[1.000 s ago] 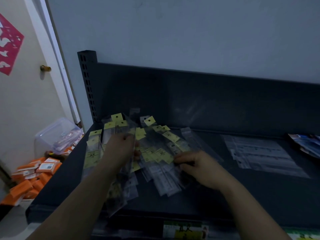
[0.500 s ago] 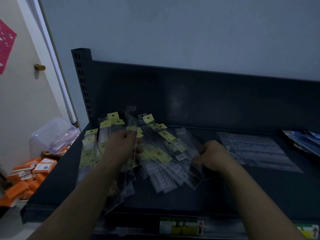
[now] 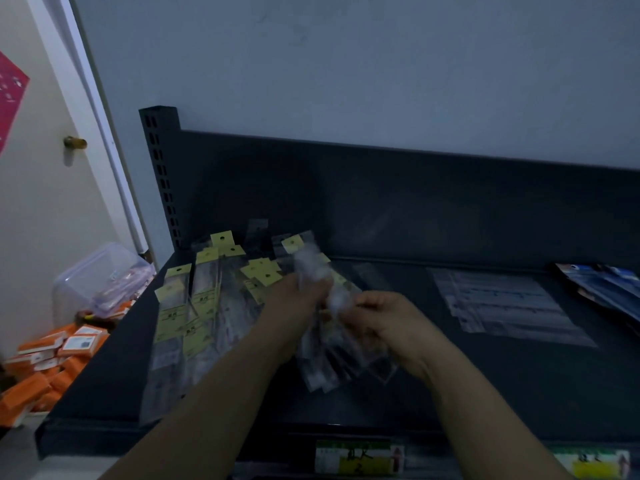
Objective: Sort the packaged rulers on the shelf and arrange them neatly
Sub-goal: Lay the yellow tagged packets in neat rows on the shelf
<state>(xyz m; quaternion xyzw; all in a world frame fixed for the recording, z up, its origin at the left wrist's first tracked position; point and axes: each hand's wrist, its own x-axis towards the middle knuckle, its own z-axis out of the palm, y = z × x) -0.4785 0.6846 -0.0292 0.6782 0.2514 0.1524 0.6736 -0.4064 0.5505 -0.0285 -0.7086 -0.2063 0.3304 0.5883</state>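
Left hand and right hand, each grip clamped on a blurred bundle of packaged rulers over the shelf; a clear plastic tub on the floor holds pinkish packets.

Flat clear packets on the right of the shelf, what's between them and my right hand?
Head view: only bare dark shelf separates the right hand from the flat clear packets.

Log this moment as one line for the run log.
left hand: grips ruler bundle | right hand: pinches ruler bundle | loose packets: fanned on shelf, left side | stage: sorting unfinished
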